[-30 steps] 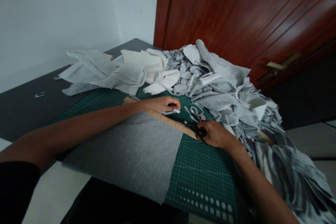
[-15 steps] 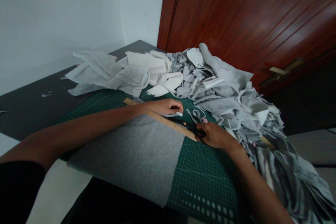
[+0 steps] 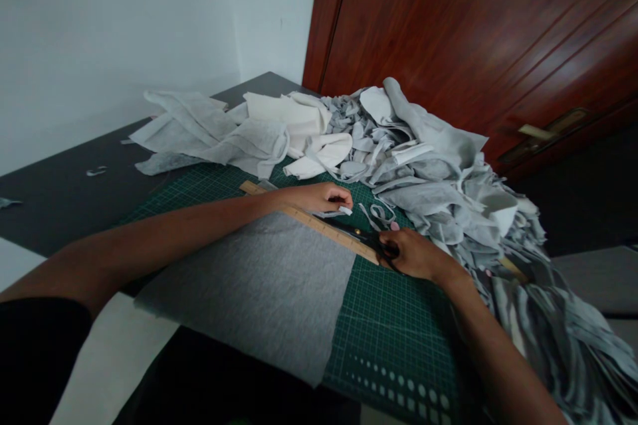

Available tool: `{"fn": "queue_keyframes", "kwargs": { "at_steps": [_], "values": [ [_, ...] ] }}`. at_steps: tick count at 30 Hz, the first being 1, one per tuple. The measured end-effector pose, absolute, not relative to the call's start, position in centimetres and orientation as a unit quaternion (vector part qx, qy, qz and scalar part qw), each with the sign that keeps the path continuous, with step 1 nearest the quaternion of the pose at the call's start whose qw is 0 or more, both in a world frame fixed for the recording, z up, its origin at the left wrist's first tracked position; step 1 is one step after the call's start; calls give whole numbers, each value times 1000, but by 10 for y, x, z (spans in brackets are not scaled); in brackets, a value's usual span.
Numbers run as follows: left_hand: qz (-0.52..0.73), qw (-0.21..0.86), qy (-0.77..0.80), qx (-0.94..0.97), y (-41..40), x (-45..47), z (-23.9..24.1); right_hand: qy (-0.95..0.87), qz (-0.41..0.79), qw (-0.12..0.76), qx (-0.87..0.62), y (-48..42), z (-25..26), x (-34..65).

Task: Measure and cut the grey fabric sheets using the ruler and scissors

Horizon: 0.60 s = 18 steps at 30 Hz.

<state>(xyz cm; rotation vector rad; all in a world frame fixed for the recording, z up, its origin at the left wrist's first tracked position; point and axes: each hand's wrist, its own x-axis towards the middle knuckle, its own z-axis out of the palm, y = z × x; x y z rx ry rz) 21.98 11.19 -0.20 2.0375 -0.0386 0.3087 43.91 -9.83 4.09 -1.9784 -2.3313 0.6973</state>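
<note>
My right hand has its fingers through the handles of black scissors. Their blades point left, along the far side of a wooden ruler, toward my left hand. That left hand is closed, pinching a narrow pale strip of fabric whose end sticks out below the fingers. Under the ruler lies a grey felt-like fabric sheet, spread over a green cutting mat. How far the blades are apart is hard to make out.
Heaped pale fabric scraps cover the back and right of the table. Thin curled offcuts lie just beyond the scissors. Larger pale fabric pieces rest at the back left. A brown door stands behind.
The whole view has shifted slightly, so everything appears a little further right and higher. Both hands keep nearly the same places, with the strip and the scissors still held.
</note>
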Motion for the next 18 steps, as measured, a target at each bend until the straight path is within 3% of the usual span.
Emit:
{"fn": "queue_keyframes", "kwargs": {
  "at_steps": [18],
  "values": [
    [112, 529, -23, 841, 116, 220, -2, -735, 227, 11, -638, -98, 39, 441]
  ]
}}
